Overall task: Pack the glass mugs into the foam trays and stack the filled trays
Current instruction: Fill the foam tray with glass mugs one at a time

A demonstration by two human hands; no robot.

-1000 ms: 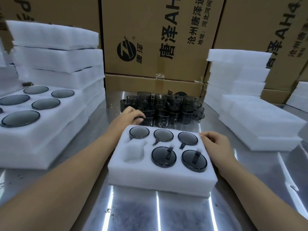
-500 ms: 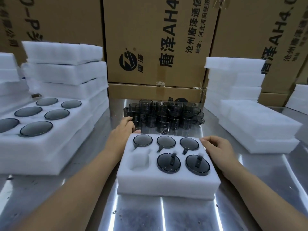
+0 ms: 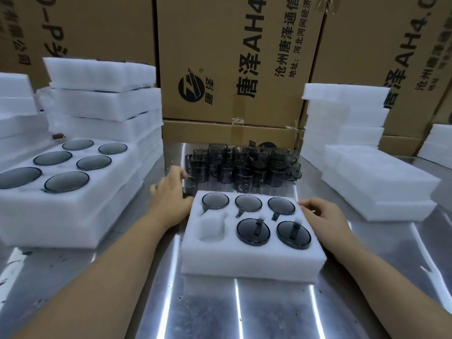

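At the left hand [image 3: 168, 194] grip, curled round it: glass mug [image 3: 189, 188], judged light, slick, brittle; clasp the body. Right hand [image 3: 322, 216] rests loose-fingered on soft foam tray [image 3: 252, 260].

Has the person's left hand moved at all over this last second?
Yes. The left hand has slid left: its fingertips were over the far-left corner of the foam tray, and now sit left of that corner, beside the loose mugs.
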